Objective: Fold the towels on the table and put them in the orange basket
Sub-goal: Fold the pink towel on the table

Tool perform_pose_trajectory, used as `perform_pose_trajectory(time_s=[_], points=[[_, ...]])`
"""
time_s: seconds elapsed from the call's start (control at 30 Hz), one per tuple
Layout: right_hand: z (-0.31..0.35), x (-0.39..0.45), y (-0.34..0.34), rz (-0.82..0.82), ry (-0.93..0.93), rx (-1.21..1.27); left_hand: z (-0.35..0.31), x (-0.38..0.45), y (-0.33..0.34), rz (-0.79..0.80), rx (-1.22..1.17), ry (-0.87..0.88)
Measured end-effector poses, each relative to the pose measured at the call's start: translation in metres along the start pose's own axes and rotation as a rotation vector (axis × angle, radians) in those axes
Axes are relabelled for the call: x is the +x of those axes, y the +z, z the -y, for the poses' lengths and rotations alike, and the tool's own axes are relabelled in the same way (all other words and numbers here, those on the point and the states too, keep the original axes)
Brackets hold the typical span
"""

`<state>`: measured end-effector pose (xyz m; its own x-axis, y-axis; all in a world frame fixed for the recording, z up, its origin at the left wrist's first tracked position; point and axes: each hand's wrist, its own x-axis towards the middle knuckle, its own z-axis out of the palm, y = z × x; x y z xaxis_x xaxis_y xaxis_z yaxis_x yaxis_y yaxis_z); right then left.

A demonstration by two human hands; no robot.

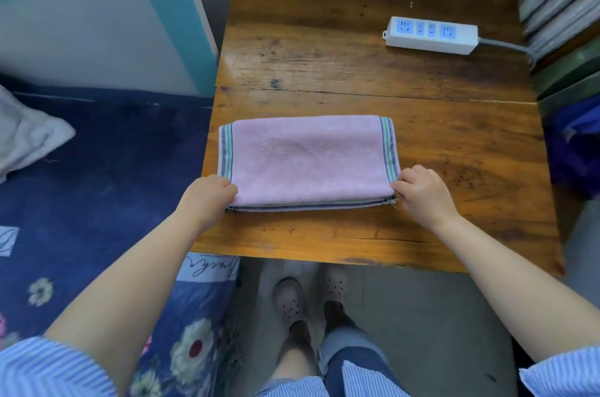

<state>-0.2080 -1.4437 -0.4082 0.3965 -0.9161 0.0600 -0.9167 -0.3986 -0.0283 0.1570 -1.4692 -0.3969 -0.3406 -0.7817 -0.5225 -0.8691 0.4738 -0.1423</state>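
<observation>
While the pink towel (308,163) lies folded flat near the front edge of the wooden table (357,72), the left hand (207,198) pinches its near left corner and the right hand (422,193) pinches its near right corner. A white power strip (431,35) rests well apart at the table's far right, and a blue floral bedspread (107,176) lies to the left.

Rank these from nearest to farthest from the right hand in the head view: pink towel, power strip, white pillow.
1. pink towel: the right hand pinches its near right corner.
2. power strip: far right of the wooden table.
3. white pillow: on the bed, far left.
</observation>
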Motion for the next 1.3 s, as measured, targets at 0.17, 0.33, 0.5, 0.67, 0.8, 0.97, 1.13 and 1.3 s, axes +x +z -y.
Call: perform_pose_trajectory(time_s=[0.17,0.33,0.5,0.67,0.8,0.97,1.13,1.3], points=[[0.005,-0.007,0.015,-0.031,-0.001,-0.022,0.004,-0.002,0.018,-0.130,0.013,0.159],[0.009,-0.016,0.034,0.019,-0.017,-0.053,-0.006,0.004,0.039,-0.189,-0.019,0.197],[0.010,-0.015,0.042,0.058,0.003,-0.076,-0.013,0.010,0.048,-0.209,-0.061,0.146],[0.016,-0.016,0.034,0.169,0.050,-0.131,-0.018,0.005,0.031,0.008,0.003,0.007],[0.024,-0.012,0.020,0.129,0.093,-0.149,-0.014,0.002,0.012,0.203,0.003,0.010],[0.052,0.038,0.015,-0.153,0.068,0.037,-0.033,0.025,-0.007,-0.419,-0.282,-0.022],[0.089,0.115,0.029,0.043,0.058,0.037,-0.062,0.086,-0.024,-0.467,-0.693,-0.216],[0.091,0.138,0.055,0.266,0.071,0.012,-0.057,0.108,-0.005,-0.320,-0.579,-0.235]])
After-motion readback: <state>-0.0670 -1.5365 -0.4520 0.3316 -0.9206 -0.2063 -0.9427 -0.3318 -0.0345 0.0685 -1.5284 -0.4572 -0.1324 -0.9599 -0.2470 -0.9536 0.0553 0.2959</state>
